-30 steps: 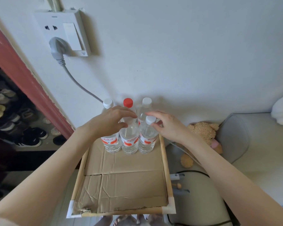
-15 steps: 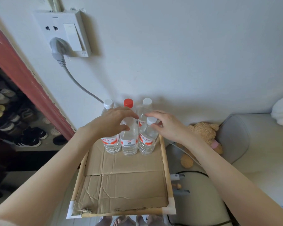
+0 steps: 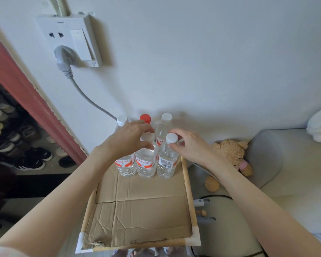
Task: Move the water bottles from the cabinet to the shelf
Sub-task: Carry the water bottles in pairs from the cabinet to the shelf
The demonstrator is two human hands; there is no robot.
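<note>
Several clear water bottles with red-and-white labels stand in two rows at the far end of the cardboard-lined shelf top (image 3: 143, 216). The back row shows a white cap (image 3: 122, 120), a red cap (image 3: 145, 118) and a white cap (image 3: 166, 118). My left hand (image 3: 127, 140) covers the front left bottle (image 3: 125, 166), and its fingers close round the neck of the front middle bottle (image 3: 146, 164). My right hand (image 3: 190, 145) pinches the neck of the front right bottle (image 3: 167, 162) just under its white cap (image 3: 171, 138); the label's barcode faces me.
A wall socket (image 3: 70, 39) with a grey plug and cable hangs above the bottles. Shoes (image 3: 32, 158) sit on racks at the left behind a red frame. A teddy bear (image 3: 230, 153) and a grey chair (image 3: 267, 160) are to the right.
Both hands stay on the front bottles. The front right bottle has turned, so its barcode now faces me instead of the red label; the front middle bottle has turned too.
</note>
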